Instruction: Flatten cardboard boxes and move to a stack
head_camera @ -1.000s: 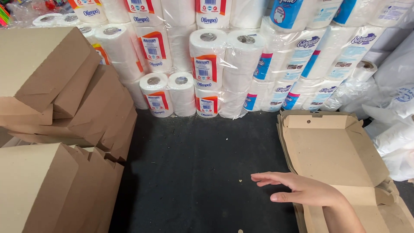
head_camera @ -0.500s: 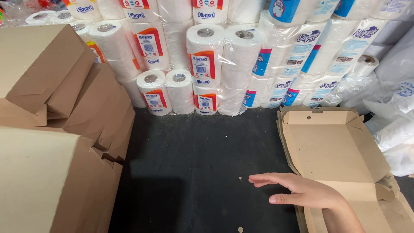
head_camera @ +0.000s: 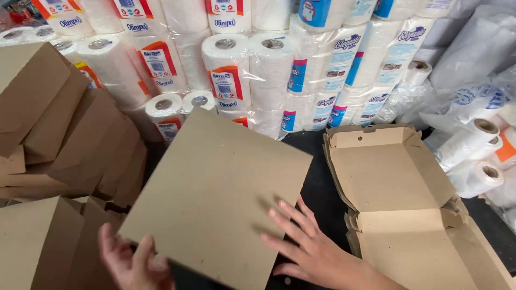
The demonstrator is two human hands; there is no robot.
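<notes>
Cardboard sheet (head_camera: pixel 215 198) covering dark floor, left hand (head_camera: pixel 134 263) blurred, cut off

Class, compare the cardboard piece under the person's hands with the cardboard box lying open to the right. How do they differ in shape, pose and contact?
The cardboard piece shows a flat, plain square face; the open box shows raised walls and a spread lid. The cardboard piece sits tilted, one corner pointing toward the paper rolls; the open box lies unfolded on the dark surface. The left hand and right hand touch the cardboard piece; neither touches the open box. Both are brown cardboard.
</notes>
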